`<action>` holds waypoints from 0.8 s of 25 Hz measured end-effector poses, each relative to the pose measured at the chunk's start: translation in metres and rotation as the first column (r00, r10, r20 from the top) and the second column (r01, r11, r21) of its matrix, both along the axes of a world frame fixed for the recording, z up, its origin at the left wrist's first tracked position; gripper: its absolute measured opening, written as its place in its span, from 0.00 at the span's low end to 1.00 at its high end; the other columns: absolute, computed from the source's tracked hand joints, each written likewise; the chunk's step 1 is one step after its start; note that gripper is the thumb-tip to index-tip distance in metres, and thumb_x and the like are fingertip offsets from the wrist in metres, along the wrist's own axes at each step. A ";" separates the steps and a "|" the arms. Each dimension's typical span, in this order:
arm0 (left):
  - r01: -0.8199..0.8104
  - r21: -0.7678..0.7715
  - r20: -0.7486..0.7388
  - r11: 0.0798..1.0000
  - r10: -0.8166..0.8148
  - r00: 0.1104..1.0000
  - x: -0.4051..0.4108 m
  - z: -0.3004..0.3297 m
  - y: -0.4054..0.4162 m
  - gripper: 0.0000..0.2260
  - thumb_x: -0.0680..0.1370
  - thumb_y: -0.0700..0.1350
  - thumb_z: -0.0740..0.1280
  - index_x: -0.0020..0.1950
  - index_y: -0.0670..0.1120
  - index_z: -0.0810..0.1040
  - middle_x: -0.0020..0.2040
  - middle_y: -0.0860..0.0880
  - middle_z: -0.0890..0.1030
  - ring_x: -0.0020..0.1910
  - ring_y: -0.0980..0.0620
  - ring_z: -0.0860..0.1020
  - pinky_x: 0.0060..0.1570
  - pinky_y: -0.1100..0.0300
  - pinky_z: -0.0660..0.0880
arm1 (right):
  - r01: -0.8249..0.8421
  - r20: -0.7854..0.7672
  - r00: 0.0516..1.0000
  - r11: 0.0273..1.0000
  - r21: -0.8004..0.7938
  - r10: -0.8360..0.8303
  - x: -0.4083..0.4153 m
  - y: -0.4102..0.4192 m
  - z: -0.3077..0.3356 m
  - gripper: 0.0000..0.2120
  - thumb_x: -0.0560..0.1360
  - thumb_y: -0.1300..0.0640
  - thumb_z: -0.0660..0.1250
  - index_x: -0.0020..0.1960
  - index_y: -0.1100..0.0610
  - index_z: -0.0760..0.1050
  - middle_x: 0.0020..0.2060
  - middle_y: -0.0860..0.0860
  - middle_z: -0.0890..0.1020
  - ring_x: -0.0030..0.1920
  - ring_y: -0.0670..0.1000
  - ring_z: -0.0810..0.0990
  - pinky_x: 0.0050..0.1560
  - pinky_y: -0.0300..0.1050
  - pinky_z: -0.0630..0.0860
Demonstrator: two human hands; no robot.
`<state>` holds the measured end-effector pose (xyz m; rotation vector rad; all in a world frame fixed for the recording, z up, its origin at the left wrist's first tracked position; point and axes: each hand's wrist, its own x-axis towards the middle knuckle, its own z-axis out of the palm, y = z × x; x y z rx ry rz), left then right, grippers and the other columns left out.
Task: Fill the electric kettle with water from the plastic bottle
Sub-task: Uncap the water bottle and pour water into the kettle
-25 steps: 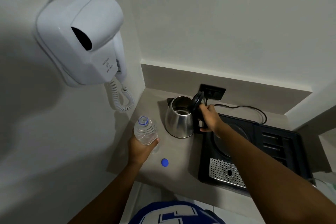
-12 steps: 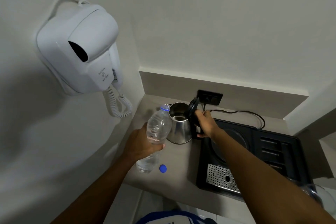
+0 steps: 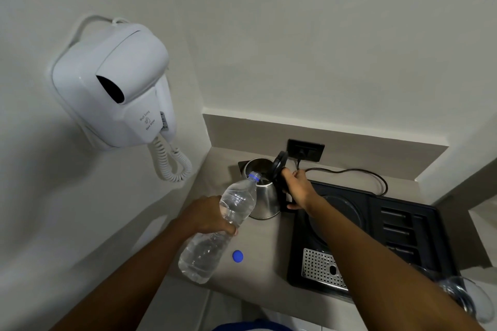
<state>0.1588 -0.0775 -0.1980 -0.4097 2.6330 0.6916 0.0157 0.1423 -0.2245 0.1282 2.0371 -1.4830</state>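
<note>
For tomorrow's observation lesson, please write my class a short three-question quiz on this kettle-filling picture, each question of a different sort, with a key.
1. True or false: the kettle lid is shut.
2. Which hand holds the plastic bottle? A) left hand B) right hand C) neither
3. Fill in: the blue bottle cap lies on the ____, near the bottle's base.

Key
1. False: the lid stands open, and the right hand is at the kettle's handle.
2. A: the left hand tilts the bottle, its neck at the kettle's opening.
3. Counter.
</note>
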 end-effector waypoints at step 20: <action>0.049 -0.049 0.136 0.998 -0.042 0.990 -0.014 0.026 -0.007 0.22 0.53 0.64 0.77 0.41 0.55 0.80 0.38 0.56 0.84 0.31 0.60 0.82 0.25 0.64 0.77 | 0.017 0.007 1.000 1.000 -0.003 -0.017 -0.003 -0.002 -0.005 0.33 0.60 0.26 0.62 0.53 0.49 0.66 0.52 0.50 0.78 0.53 0.52 0.80 0.42 0.54 0.81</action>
